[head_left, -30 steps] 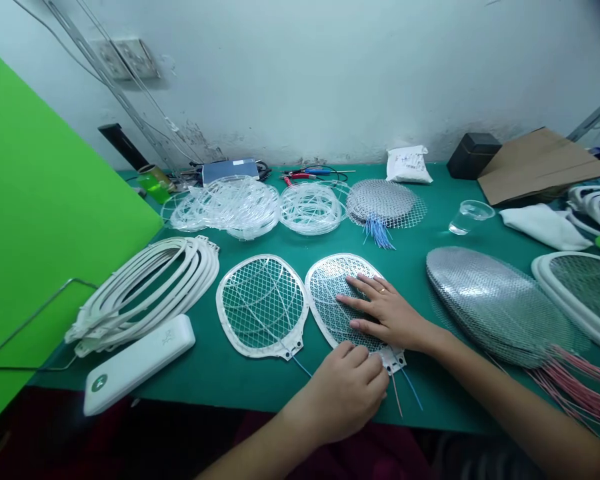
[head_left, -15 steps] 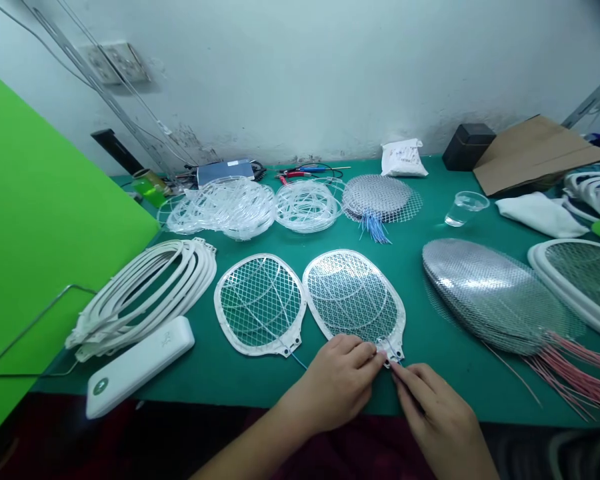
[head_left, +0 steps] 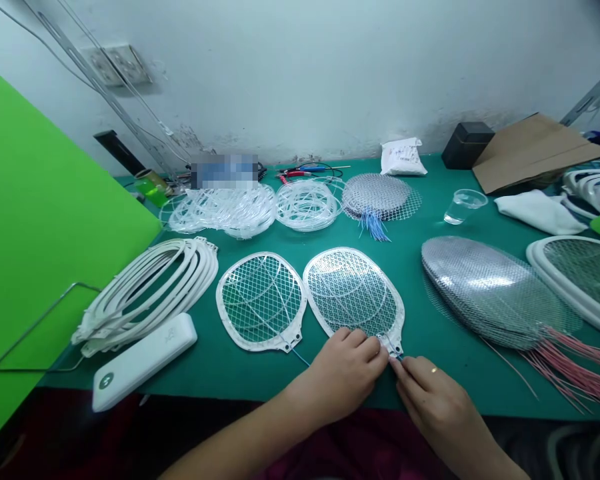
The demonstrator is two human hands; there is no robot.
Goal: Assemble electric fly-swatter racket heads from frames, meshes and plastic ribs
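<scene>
We have the right-hand racket frame (head_left: pixel 353 293) flat on the green table (head_left: pixel 430 320), near centre, its mesh already seated; our left hand (head_left: pixel 347 377) and right hand (head_left: pixel 430 393) pinch together at its neck tab (head_left: pixel 393 347), so the wires (head_left: pixel 400 358) there seem unfinished; the left frame (head_left: pixel 261 301) waits.

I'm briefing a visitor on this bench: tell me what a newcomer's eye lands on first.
First, the left hand and right hand meeting at the neck of a white-framed racket mesh head near the green table's front edge. Beside it to the left lies a second framed mesh head. To the right a shiny stack of metal mesh ovals trails pink wires, and a bright green board fills the left.
</scene>
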